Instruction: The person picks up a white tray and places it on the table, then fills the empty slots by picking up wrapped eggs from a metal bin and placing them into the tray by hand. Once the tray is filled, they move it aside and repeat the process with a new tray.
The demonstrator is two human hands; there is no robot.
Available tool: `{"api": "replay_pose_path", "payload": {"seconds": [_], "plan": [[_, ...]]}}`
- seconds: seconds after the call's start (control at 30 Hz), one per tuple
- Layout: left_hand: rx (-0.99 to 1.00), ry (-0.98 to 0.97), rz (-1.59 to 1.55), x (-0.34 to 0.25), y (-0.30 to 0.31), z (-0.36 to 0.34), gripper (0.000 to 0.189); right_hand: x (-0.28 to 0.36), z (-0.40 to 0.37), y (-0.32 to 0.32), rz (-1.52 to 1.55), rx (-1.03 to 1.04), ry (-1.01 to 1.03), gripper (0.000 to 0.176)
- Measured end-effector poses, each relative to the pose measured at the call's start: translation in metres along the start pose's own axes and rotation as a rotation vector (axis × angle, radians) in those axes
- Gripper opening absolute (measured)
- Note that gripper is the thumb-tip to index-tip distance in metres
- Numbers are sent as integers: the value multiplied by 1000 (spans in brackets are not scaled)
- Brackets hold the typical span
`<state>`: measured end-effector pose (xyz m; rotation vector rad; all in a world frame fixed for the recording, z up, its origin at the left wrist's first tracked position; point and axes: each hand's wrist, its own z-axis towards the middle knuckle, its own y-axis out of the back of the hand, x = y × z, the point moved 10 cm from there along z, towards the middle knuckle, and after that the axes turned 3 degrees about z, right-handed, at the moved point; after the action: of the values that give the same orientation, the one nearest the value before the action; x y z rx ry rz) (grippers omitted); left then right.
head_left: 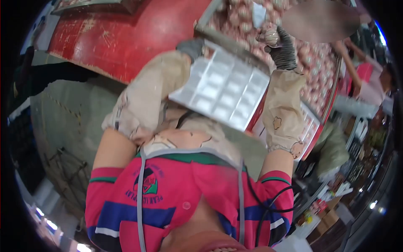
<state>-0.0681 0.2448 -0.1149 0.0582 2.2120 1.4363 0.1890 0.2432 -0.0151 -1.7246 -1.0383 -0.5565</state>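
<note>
My left hand (192, 49), in a grey glove, grips the upper left corner of a white tray (222, 86) divided into square compartments. The tray is tilted in front of my apron, beside the wooden edge of a large bin (235, 44). Shiny, pale pinkish balls (312, 63) are heaped in that bin. Over the heap, my right hand (283, 50), also gloved in grey, is closed on one round shiny ball (272, 38). Its exact kind is hard to make out. A white paper piece (259, 14) lies on the balls.
A worn red tabletop (138, 33) extends to the left of the bin. Under my right sleeve, part of another gridded tray (310, 126) shows. Another person (365, 82) works at the bin's far right side. Boxes (329, 218) and sacks (331, 151) stand at right.
</note>
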Motion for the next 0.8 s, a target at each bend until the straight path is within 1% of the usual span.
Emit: {"api": "replay_pose_path", "payload": {"seconds": [0.07, 0.1, 0.17, 0.2, 0.27, 0.33, 0.4, 0.47, 0.5, 0.53, 0.57, 0.6, 0.63, 0.67, 0.7, 0.73, 0.77, 0.8], "plan": [[-67, -61, 35, -13, 9, 0, 53, -21, -79, -22, 53, 18, 50, 39], [-93, -98, 44, -20, 11, -3, 54, -36, -114, -20, 90, -25, 58, 39], [-140, -175, 56, -35, 15, -14, 55, -59, -182, -27, 68, 78, 147, 45], [-161, -209, 64, -41, 15, -23, 56, -78, -211, -14, 112, 79, 206, 49], [-197, -254, 75, -53, 14, -42, 58, -116, -286, -3, 200, -55, 258, 52], [-207, -269, 107, -55, 10, -59, 60, -171, -350, 26, 301, -133, 249, 51], [-182, -250, 164, -50, 4, -73, 62, -242, -407, 50, 364, -116, 194, 49], [-163, -183, 228, -25, -9, -91, 64, -368, -458, 120, 712, -354, 93, 46], [-157, -211, 242, -15, -19, -87, 64, -418, -482, 140, 841, -444, 51, 42], [-315, -151, 253, 16, -21, -88, 65, -459, -499, 153, 967, -527, 4, 38], [-473, -78, 260, 34, -15, -97, 65, -481, -504, 153, 978, -525, 13, 38], [-478, -82, 265, 27, -13, -106, 65, -507, -513, 165, 1006, -724, -5, 31], [-423, -22, 241, 28, -15, -114, 66, -531, -521, 178, 1022, -920, -26, 24], [-370, 42, 215, 33, -15, -121, 67, -552, -506, 194, 1017, -908, -28, 24], [-328, 80, 286, 39, -19, -119, 67, -573, -480, 215, 1050, -837, -6, 19], [-340, 93, 287, 43, -16, -120, 67, -553, -463, 202, 1081, -765, 13, 16], [-266, 97, 234, 48, -25, -118, 66, -543, -457, 200, 991, -922, -32, 16], [-196, 102, 178, 51, -32, -118, 66, -538, -446, 206, 978, -904, -37, 16]]}}
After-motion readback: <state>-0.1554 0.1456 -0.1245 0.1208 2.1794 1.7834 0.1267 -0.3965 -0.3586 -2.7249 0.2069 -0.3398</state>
